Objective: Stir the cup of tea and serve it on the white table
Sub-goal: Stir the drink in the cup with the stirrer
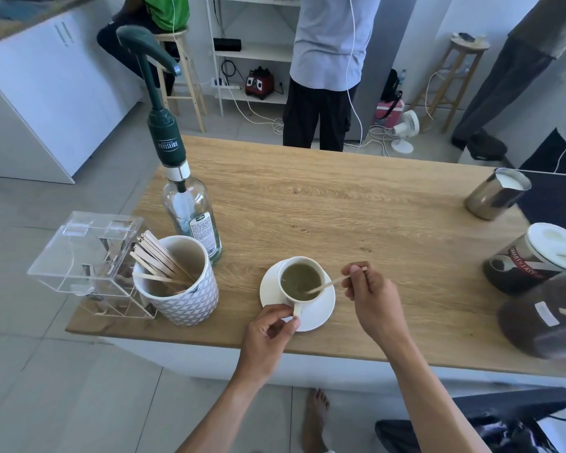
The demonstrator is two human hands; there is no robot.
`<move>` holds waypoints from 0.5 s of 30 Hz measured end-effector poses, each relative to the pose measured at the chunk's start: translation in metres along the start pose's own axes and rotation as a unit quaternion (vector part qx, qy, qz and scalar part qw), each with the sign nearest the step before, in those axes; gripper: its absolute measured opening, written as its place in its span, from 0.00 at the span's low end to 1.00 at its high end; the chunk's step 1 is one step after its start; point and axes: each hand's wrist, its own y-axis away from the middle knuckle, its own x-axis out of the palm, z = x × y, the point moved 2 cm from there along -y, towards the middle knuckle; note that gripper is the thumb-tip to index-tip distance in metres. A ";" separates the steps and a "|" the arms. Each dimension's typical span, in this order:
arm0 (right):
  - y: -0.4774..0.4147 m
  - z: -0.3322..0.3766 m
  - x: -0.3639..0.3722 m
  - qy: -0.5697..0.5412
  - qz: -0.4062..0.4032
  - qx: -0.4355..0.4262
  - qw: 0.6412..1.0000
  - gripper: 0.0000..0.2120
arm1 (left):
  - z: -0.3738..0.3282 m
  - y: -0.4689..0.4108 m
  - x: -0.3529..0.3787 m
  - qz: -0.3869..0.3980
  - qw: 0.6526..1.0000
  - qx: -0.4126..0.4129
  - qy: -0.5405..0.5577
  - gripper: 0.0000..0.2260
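Note:
A white cup [321,273] of greenish-brown tea [299,278] stands on a white saucer [324,310] near the front edge of a wooden counter [356,207]. My left hand [268,335] pinches the cup's handle at its near side. My right hand [373,295], to the right of the cup, holds a thin wooden stir stick [332,283] between thumb and fingers. The stick slants down to the left and its tip dips into the tea. No white table is in view.
Left of the cup stand a patterned mug [183,299] with several wooden sticks, a clear plastic box [82,259] and a glass bottle [193,220] with a green pump. At the right are a steel milk jug [490,197] and jars [530,259]. People stand behind the counter.

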 end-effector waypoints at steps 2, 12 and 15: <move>-0.001 -0.001 -0.002 0.001 -0.013 -0.002 1.000 0.12 | 0.000 0.000 0.000 -0.001 1.000 0.005 -0.003 0.06; 0.007 -0.002 0.001 0.027 0.012 -0.013 0.999 0.11 | -0.001 0.001 0.000 0.000 1.000 0.009 -0.003 0.05; 0.005 -0.003 -0.003 0.023 -0.020 -0.014 0.999 0.11 | -0.001 0.001 0.000 -0.001 1.000 0.006 -0.002 0.06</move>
